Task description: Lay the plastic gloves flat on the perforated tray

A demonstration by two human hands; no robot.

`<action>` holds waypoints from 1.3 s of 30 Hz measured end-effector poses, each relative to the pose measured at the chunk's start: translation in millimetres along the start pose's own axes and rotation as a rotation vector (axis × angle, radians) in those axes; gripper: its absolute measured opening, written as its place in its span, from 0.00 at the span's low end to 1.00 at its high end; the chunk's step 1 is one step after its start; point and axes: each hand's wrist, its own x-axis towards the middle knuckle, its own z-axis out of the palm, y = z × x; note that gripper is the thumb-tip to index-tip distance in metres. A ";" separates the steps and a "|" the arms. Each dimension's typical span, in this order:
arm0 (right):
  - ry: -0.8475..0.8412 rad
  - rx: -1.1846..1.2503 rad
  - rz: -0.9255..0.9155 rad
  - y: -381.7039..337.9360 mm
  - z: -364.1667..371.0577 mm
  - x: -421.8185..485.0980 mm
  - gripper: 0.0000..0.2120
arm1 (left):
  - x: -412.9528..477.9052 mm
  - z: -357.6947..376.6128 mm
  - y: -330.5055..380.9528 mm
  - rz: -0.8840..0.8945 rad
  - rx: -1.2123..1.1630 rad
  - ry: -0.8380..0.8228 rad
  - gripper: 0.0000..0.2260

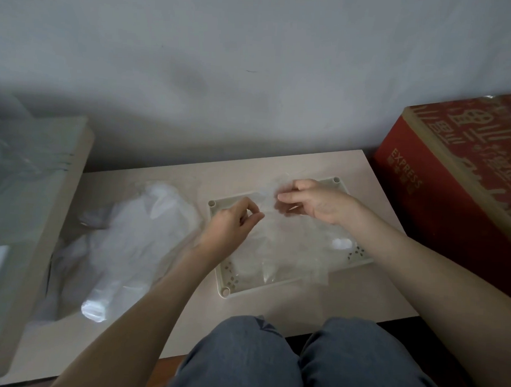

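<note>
A pale perforated tray (225, 280) lies on the low table, right of centre. Clear plastic gloves (293, 249) are spread over most of it, hiding much of its holes. Above the tray's far half I hold one thin clear glove (267, 198) between both hands. My left hand (233, 221) pinches its left edge with thumb and fingertips. My right hand (314, 202) pinches the other edge, fingers curled. The held glove is nearly transparent and blurred, so its outline is hard to make out.
A heap of clear plastic gloves and wrapping (128, 241) lies on the table (361, 289) left of the tray. A pale box edge (54, 203) stands at far left. A red cardboard box (451, 182) stands at right. The wall is behind; my knees (300, 357) are below.
</note>
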 end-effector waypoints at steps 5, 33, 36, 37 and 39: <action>0.190 -0.336 -0.081 1.9 13.6 14.7 0.04 | 5.0 3.9 -6.4 -0.067 0.211 0.031 0.11; 0.693 -0.933 -0.127 33.2 -29.3 -0.1 0.13 | 4.9 44.1 -18.7 0.145 0.701 -0.426 0.33; 0.702 -0.800 -0.155 32.0 -30.9 -4.0 0.19 | 3.3 45.4 -15.2 0.159 0.684 -0.396 0.36; 0.701 -0.770 -0.184 31.0 -28.4 -6.3 0.20 | 2.7 46.2 -14.0 0.153 0.667 -0.391 0.36; 0.691 -0.700 -0.248 29.2 -20.9 -12.5 0.21 | 2.4 48.4 -12.1 0.136 0.648 -0.400 0.34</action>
